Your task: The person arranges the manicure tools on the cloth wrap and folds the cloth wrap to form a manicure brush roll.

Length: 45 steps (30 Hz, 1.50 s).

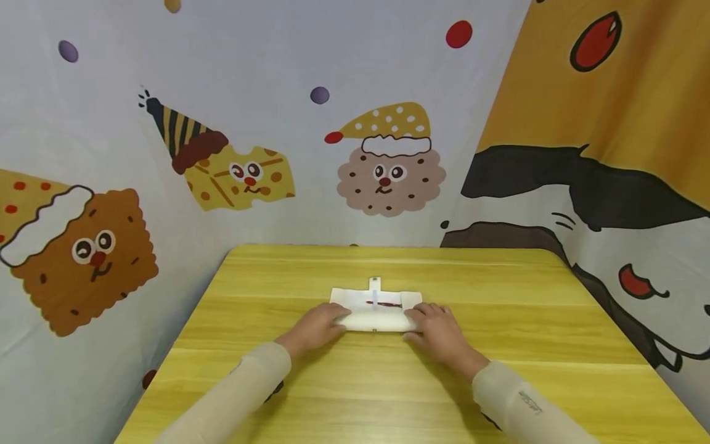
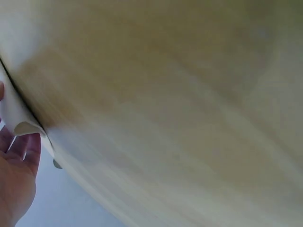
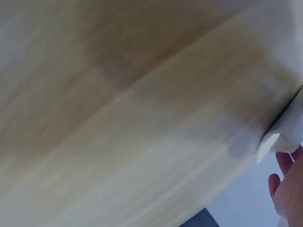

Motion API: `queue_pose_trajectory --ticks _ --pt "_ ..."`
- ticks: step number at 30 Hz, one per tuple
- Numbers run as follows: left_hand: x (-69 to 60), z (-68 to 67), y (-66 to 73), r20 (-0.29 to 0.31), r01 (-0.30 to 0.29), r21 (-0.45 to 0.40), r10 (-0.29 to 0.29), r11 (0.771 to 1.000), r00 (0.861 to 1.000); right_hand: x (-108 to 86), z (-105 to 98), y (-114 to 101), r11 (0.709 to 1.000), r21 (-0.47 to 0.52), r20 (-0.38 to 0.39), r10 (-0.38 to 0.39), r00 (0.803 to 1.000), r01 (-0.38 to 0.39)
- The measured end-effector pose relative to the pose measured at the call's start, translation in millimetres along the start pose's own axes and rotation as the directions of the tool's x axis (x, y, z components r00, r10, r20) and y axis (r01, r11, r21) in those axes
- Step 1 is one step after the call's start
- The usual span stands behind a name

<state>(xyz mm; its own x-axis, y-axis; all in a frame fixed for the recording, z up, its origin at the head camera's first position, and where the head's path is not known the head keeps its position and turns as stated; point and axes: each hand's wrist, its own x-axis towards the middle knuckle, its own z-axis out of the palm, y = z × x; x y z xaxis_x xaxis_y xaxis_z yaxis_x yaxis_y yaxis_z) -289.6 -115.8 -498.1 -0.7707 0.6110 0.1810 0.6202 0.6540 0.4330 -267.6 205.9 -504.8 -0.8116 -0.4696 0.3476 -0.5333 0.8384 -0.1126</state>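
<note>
A white soft case with a snap tab on its far edge lies on the table, its near part folded over in a rounded bend. A thin dark-red stick-like item shows on its inner side, too small to identify. My left hand grips the left end of the fold, and my right hand grips the right end. In the left wrist view, fingers lie against the curled edge. The right wrist view shows fingers at the other curled end; the thumb there is hidden.
The wooden table has rounded far corners. Behind it and at the sides hangs a white curtain printed with cartoon figures, close to the table's far edge.
</note>
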Motion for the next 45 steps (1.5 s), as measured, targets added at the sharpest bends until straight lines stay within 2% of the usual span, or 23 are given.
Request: queue_pose_trajectory --ticks 4,7,9,11,13,14,16,17,19,21,23,26,28,30,32,34,36,39,42,45 --pt "0.5 0.1 -0.6 0.024 0.054 -0.034 -0.053 0.998 0.998 0.1 2 2 1.000 -0.019 0.009 -0.013 1.000 0.013" --pt "0.5 1.2 -1.9 -0.004 0.062 -0.080 -0.062 0.995 0.998 1.8 -1 4 0.999 -0.022 0.025 -0.034 0.999 0.035" --pt "-1.5 0.4 -1.6 -0.023 0.069 -0.157 -0.074 0.985 0.997 2.2 -6 4 0.999 0.005 0.046 -0.041 0.998 0.041" --pt "-5.4 -2.9 0.0 -0.008 0.097 -0.275 -0.103 0.956 0.995 1.7 -13 4 0.997 0.068 0.071 -0.025 0.997 0.020" --pt "-9.7 -7.4 2.8 0.030 0.156 -0.392 -0.158 0.906 0.987 1.5 -18 4 0.984 0.173 0.105 0.027 0.994 -0.045" --pt "-11.4 -9.5 4.3 0.049 0.191 -0.440 -0.189 0.877 0.981 1.7 -20 4 0.967 0.237 0.124 0.067 0.990 -0.095" --pt "-12.7 -13.4 5.8 0.081 0.250 -0.500 -0.242 0.829 0.967 4.3 -22 5 0.909 0.361 0.170 0.159 0.973 -0.211" --pt "-12.0 -13.9 5.6 0.092 0.282 -0.509 -0.274 0.813 0.957 6.4 -22 5 0.867 0.418 0.198 0.206 0.958 -0.273" --pt "-8.9 -14.0 4.1 0.090 0.315 -0.513 -0.315 0.798 0.945 11.0 -20 7 0.795 0.474 0.245 0.295 0.924 -0.379" --pt "-4.1 -12.0 1.6 0.063 0.323 -0.493 -0.337 0.808 0.939 15.6 -16 7 0.749 0.485 0.276 0.359 0.892 -0.452" --pt "1.4 -8.6 -1.1 0.028 0.327 -0.460 -0.354 0.826 0.935 19.7 -11 8 0.739 0.452 0.287 0.409 0.866 -0.499" --pt "8.9 -3.5 -4.3 -0.024 0.333 -0.368 -0.367 0.868 0.930 25.3 -5 8 0.764 0.355 0.275 0.466 0.841 -0.539" --pt "13.3 -1.5 -4.6 -0.042 0.348 -0.262 -0.370 0.900 0.928 28.7 -2 8 0.771 0.294 0.273 0.500 0.822 -0.566" --pt "16.8 -1.1 -3.8 -0.051 0.370 -0.147 -0.381 0.917 0.923 32.1 -2 8 0.771 0.250 0.273 0.524 0.807 -0.586" --pt "19.1 -1.9 -0.9 -0.063 0.389 -0.051 -0.392 0.920 0.918 33.9 -4 6 0.766 0.229 0.276 0.540 0.795 -0.601" --pt "21.2 -3.2 1.7 -0.078 0.405 -0.001 -0.404 0.914 0.911 35.3 -5 5 0.768 0.224 0.277 0.541 0.794 -0.600" --pt "23.2 -3.6 4.8 -0.096 0.408 0.006 -0.406 0.913 0.909 36.2 -7 5 0.773 0.224 0.273 0.535 0.800 -0.594" --pt "27.5 -1.6 10.0 -0.122 0.361 -0.039 -0.363 0.932 0.924 36.8 -7 5 0.783 0.233 0.254 0.523 0.813 -0.577" --pt "33.7 2.9 17.1 -0.118 0.292 -0.130 -0.307 0.948 0.944 38.4 -6 4 0.790 0.243 0.229 0.516 0.825 -0.562" --pt "40.3 7.8 22.9 -0.100 0.257 -0.210 -0.282 0.943 0.954 42.2 -6 1 0.798 0.259 0.205 0.505 0.838 -0.544"
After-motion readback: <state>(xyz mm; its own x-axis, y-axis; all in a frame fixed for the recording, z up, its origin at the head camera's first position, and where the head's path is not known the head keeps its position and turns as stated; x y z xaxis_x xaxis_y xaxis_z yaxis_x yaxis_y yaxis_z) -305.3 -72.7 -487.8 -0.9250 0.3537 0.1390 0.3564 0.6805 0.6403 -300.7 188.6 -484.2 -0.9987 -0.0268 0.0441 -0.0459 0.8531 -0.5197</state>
